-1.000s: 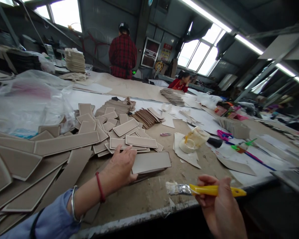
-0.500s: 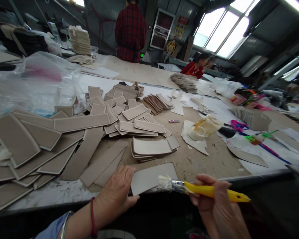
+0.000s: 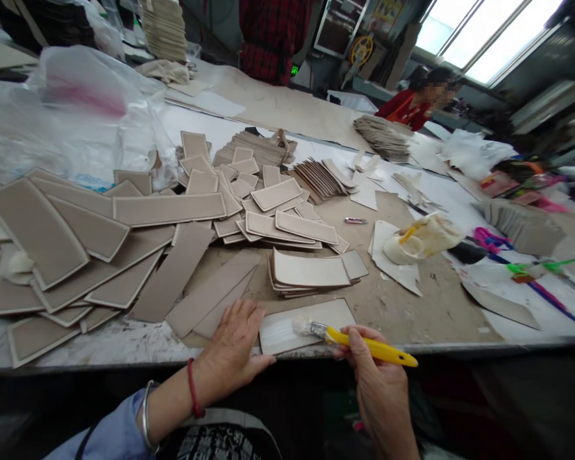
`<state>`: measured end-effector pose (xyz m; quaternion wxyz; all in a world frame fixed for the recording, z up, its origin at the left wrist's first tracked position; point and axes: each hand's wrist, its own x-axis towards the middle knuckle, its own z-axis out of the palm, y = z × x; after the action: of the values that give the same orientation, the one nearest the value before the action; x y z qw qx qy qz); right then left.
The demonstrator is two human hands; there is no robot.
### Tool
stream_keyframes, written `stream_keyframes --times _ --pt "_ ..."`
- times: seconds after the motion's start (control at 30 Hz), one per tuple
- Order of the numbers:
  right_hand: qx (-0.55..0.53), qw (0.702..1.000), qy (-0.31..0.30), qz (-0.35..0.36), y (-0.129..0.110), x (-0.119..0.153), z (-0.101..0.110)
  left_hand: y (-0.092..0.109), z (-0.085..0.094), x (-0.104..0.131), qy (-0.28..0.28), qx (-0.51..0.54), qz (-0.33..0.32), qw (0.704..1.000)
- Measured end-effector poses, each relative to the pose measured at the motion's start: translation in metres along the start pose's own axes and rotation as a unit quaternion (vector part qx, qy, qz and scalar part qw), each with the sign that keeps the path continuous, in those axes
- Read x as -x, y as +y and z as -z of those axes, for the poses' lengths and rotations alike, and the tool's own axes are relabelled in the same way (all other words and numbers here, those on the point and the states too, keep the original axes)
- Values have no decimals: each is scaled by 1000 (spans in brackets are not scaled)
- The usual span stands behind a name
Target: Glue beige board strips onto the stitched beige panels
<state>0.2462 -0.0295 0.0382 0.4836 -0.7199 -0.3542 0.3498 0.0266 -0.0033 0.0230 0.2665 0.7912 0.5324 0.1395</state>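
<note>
A pale rectangular piece (image 3: 335, 313) lies at the table's front edge, its left part coated with wet white glue. My left hand (image 3: 234, 342) rests at the piece's left end, fingers on the table side and thumb along the front edge; whether it pinches the piece is hard to tell. In my right hand (image 3: 376, 383) is a yellow-handled brush (image 3: 374, 347), its white bristles touching the piece's surface. Behind the piece sits a small stack of similar pieces (image 3: 309, 268). A glue-smeared container (image 3: 407, 246) stands on a scrap to the right.
Many beige pieces (image 3: 167, 206) are heaped at the left, with a clear plastic bag (image 3: 91, 115) behind. A small cutter (image 3: 355, 220) lies mid-table. One person in red (image 3: 405, 108) and another in plaid (image 3: 273, 38) are across the table.
The brush and my right hand have moved left, and the bristles now lie farther onto the piece, which has more white glue on it. The camera view has tilted down.
</note>
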Motion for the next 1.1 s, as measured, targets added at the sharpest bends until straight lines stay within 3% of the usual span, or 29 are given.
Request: stream_keyframes --times 0.23,0.53,0.7,0.83,0.97,1.03,1.1 --pt "179 976 69 99 -13 -15 26 -5 -6 1 30 -1 -17 999" --pt "218 948 76 219 -4 -22 32 -10 -12 0 53 -5 -31 998" --pt "243 922 72 294 -17 -14 34 -5 -7 -1 42 -5 -12 999" --pt "189 948 62 248 -29 9 24 -3 0 -1 15 -2 -6 1000" --pt "87 987 -27 128 -24 31 -8 -6 0 0 12 6 -12 1000" --pt "56 992 -67 91 -18 33 -22 -8 -1 0 18 7 -16 1000" --pt "59 994 -57 75 -13 27 -25 -8 -1 -1 16 6 -19 1000"
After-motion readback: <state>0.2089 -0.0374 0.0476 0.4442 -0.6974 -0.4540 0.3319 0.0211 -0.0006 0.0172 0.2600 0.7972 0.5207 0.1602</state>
